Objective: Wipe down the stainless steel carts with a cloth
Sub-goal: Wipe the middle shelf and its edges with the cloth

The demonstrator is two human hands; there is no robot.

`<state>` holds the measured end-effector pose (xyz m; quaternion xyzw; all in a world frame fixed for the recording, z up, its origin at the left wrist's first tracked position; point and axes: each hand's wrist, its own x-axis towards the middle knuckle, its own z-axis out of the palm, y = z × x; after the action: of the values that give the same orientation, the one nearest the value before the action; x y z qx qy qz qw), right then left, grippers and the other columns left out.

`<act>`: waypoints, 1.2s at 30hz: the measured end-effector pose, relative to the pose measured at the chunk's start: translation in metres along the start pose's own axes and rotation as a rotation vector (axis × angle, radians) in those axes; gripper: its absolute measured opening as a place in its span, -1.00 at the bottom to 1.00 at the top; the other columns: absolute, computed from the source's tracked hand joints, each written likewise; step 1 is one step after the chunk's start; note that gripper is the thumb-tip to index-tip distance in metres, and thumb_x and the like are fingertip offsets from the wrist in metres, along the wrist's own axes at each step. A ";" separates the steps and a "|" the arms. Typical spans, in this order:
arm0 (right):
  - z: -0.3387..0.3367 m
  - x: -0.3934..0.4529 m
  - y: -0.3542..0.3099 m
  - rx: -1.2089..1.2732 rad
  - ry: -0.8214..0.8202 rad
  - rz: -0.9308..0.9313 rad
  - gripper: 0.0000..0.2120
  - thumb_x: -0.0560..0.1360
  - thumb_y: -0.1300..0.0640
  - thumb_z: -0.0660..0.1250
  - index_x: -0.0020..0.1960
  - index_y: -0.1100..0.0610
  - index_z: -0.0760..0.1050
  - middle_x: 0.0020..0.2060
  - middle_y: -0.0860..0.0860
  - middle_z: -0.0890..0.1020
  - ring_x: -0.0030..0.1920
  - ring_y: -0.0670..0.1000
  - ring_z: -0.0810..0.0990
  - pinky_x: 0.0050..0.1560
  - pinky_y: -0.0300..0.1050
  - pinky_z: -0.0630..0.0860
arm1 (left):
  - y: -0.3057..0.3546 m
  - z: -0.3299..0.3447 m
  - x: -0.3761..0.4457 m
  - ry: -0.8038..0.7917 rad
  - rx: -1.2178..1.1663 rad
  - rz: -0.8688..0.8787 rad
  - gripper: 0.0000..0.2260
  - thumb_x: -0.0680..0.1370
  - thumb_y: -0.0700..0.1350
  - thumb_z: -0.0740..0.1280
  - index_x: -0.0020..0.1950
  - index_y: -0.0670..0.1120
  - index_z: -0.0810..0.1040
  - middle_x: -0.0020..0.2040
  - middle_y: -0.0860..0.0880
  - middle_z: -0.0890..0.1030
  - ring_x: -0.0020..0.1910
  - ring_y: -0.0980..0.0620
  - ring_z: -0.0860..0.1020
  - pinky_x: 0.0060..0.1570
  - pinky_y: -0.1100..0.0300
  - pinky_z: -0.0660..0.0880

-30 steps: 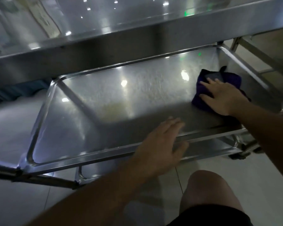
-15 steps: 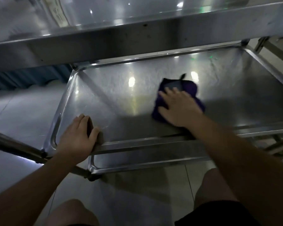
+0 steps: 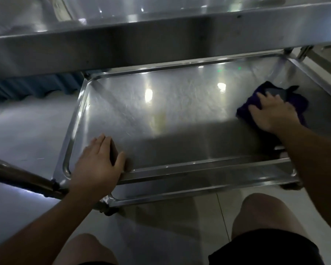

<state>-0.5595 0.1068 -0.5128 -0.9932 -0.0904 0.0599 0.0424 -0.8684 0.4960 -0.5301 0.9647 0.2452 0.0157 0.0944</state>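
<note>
The stainless steel cart's lower shelf (image 3: 172,115) is a shiny tray with a raised rim, seen below the cart's upper shelf (image 3: 161,37). A dark purple cloth (image 3: 298,101) lies on the shelf at its right side. My right hand (image 3: 271,115) presses flat on the cloth with fingers spread. My left hand (image 3: 99,165) rests on the shelf's front rim near the left corner, fingers straight over the edge and thumb on the rim.
A steel handle bar (image 3: 23,176) slants in from the left at the cart's corner. A blue curtain (image 3: 36,85) hangs behind on the left. My knees (image 3: 266,213) are over the pale tiled floor in front of the cart.
My right hand has slid the cloth from the middle of the shelf to its right side. My left hand stays on the front rim.
</note>
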 end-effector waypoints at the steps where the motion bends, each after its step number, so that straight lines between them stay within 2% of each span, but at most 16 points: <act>1: 0.001 0.009 -0.015 0.007 -0.015 0.059 -0.33 0.67 -0.26 -0.03 0.70 0.00 0.02 0.69 0.07 0.04 0.66 0.20 0.02 0.60 0.22 0.05 | -0.001 0.002 0.001 0.010 0.003 0.003 -0.36 0.68 0.28 0.11 0.64 -0.09 0.26 0.67 -0.12 0.27 0.67 -0.12 0.17 0.63 -0.14 0.14; 2: 0.002 0.016 -0.036 0.022 -0.020 0.082 -0.32 0.65 -0.27 -0.04 0.69 0.00 0.02 0.69 0.08 0.05 0.66 0.21 0.02 0.60 0.21 0.04 | -0.002 0.003 0.002 0.015 0.002 0.005 -0.35 0.68 0.28 0.12 0.66 -0.07 0.24 0.68 -0.10 0.25 0.68 -0.11 0.15 0.64 -0.12 0.12; 4: 0.007 0.023 -0.091 0.047 -0.007 0.002 -0.32 0.64 -0.26 -0.01 0.68 0.02 0.09 0.67 0.10 0.11 0.64 0.22 0.07 0.58 0.20 0.07 | -0.005 0.003 0.004 0.020 0.003 0.001 -0.35 0.67 0.29 0.10 0.66 -0.06 0.23 0.68 -0.09 0.24 0.68 -0.10 0.14 0.64 -0.11 0.10; 8: 0.021 -0.010 -0.214 0.023 0.057 -0.354 -0.36 0.63 -0.25 0.06 0.64 0.00 0.21 0.63 0.09 0.24 0.60 0.18 0.20 0.55 0.14 0.15 | -0.005 0.001 0.002 0.050 -0.010 -0.014 -0.38 0.70 0.26 0.10 0.67 -0.06 0.23 0.68 -0.08 0.24 0.68 -0.09 0.14 0.62 -0.08 0.10; 10: 0.033 -0.044 -0.261 -0.006 0.057 -0.566 -0.35 0.62 -0.29 0.04 0.64 -0.05 0.21 0.64 0.04 0.24 0.61 0.15 0.19 0.55 0.13 0.15 | -0.005 0.001 0.000 0.055 -0.029 -0.006 -0.40 0.71 0.20 0.08 0.68 -0.08 0.24 0.68 -0.11 0.26 0.68 -0.09 0.15 0.63 -0.09 0.11; 12: 0.040 -0.072 -0.283 -0.018 -0.006 -0.767 -0.34 0.61 -0.33 -0.05 0.66 -0.13 0.12 0.67 -0.03 0.16 0.65 0.09 0.10 0.60 0.11 0.05 | -0.008 -0.001 -0.001 0.040 -0.051 0.009 -0.39 0.68 0.14 0.02 0.68 -0.11 0.25 0.68 -0.13 0.25 0.68 -0.10 0.14 0.65 -0.06 0.10; 14: 0.040 -0.083 -0.269 -0.009 -0.068 -0.876 -0.33 0.60 -0.35 -0.14 0.67 -0.17 0.07 0.67 -0.08 0.10 0.66 0.03 0.04 0.61 0.08 -0.04 | -0.009 -0.002 -0.002 0.024 -0.073 0.012 -0.35 0.63 0.12 -0.02 0.69 -0.11 0.23 0.69 -0.12 0.23 0.69 -0.07 0.11 0.65 -0.01 0.05; 15: 0.039 -0.082 -0.252 -0.012 -0.062 -0.897 -0.32 0.59 -0.35 -0.15 0.67 -0.17 0.09 0.67 -0.08 0.12 0.66 0.02 0.05 0.61 0.07 -0.01 | -0.009 -0.003 -0.002 0.020 -0.077 0.013 -0.34 0.62 0.12 -0.03 0.70 -0.10 0.21 0.69 -0.11 0.22 0.69 -0.06 0.10 0.65 0.00 0.04; 18: 0.030 -0.055 -0.177 -0.024 0.022 -0.787 -0.31 0.57 -0.34 -0.04 0.62 -0.09 0.25 0.63 0.01 0.27 0.61 0.10 0.24 0.55 0.12 0.22 | -0.009 -0.001 -0.001 0.022 -0.057 0.011 -0.32 0.61 0.13 -0.05 0.70 -0.10 0.20 0.70 -0.09 0.20 0.70 -0.05 0.08 0.64 0.00 0.03; 20: 0.021 -0.026 -0.119 -0.005 0.055 -0.559 -0.35 0.60 -0.29 0.03 0.61 -0.05 0.28 0.62 0.08 0.29 0.59 0.18 0.28 0.53 0.16 0.26 | -0.009 -0.001 0.000 0.028 -0.031 0.003 -0.31 0.60 0.15 -0.06 0.70 -0.09 0.19 0.70 -0.08 0.20 0.70 -0.06 0.09 0.61 0.02 0.00; 22: 0.012 0.003 -0.077 -0.016 0.065 -0.305 -0.33 0.61 -0.29 -0.01 0.63 -0.02 0.24 0.63 0.11 0.25 0.59 0.22 0.25 0.54 0.21 0.23 | -0.007 -0.001 0.000 0.027 -0.017 0.006 -0.30 0.60 0.17 -0.06 0.71 -0.09 0.17 0.70 -0.08 0.19 0.69 -0.07 0.09 0.57 0.05 -0.04; 24: 0.010 0.025 -0.072 -0.002 0.050 -0.096 -0.24 0.55 -0.32 -0.08 0.66 0.00 0.16 0.65 0.12 0.19 0.61 0.24 0.17 0.55 0.25 0.14 | -0.006 0.000 0.000 0.028 -0.016 0.004 -0.29 0.59 0.19 -0.07 0.71 -0.09 0.15 0.71 -0.08 0.18 0.70 -0.07 0.08 0.57 0.05 -0.05; 26: 0.012 0.038 -0.105 0.052 0.051 0.025 -0.23 0.54 -0.33 -0.07 0.66 0.00 0.13 0.66 0.12 0.15 0.63 0.26 0.11 0.58 0.25 0.06 | -0.007 0.002 0.002 0.037 -0.016 -0.001 -0.29 0.60 0.20 -0.05 0.71 -0.09 0.15 0.71 -0.09 0.17 0.70 -0.08 0.08 0.60 0.03 -0.04; 28: 0.016 0.042 -0.155 0.072 0.046 0.003 -0.28 0.59 -0.31 -0.02 0.65 0.02 0.15 0.66 0.13 0.15 0.62 0.26 0.10 0.58 0.23 0.05 | -0.008 0.003 0.002 0.038 -0.013 -0.004 -0.29 0.61 0.19 -0.04 0.72 -0.09 0.13 0.71 -0.09 0.15 0.70 -0.07 0.05 0.63 0.02 -0.04; 32: 0.026 0.020 -0.267 0.016 0.005 -0.308 -0.29 0.60 -0.31 -0.04 0.67 -0.02 0.09 0.67 0.09 0.11 0.64 0.21 0.08 0.58 0.19 0.05 | -0.009 0.003 0.000 0.041 -0.025 0.005 -0.28 0.61 0.22 -0.07 0.72 -0.09 0.13 0.72 -0.08 0.14 0.70 -0.05 0.03 0.63 0.03 -0.07; 36: 0.045 -0.004 -0.332 0.022 -0.066 -0.551 -0.24 0.55 -0.38 -0.13 0.69 -0.12 -0.03 0.69 -0.02 0.00 0.67 0.12 -0.06 0.62 0.15 -0.10 | -0.008 0.005 -0.001 0.029 -0.008 0.007 -0.27 0.62 0.26 -0.14 0.73 -0.07 0.08 0.73 -0.07 0.09 0.71 -0.01 -0.04 0.63 0.06 -0.13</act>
<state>-0.6274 0.4351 -0.5256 -0.9282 -0.3576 0.0793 0.0649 -0.8726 0.5019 -0.5365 0.9649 0.2431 0.0311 0.0945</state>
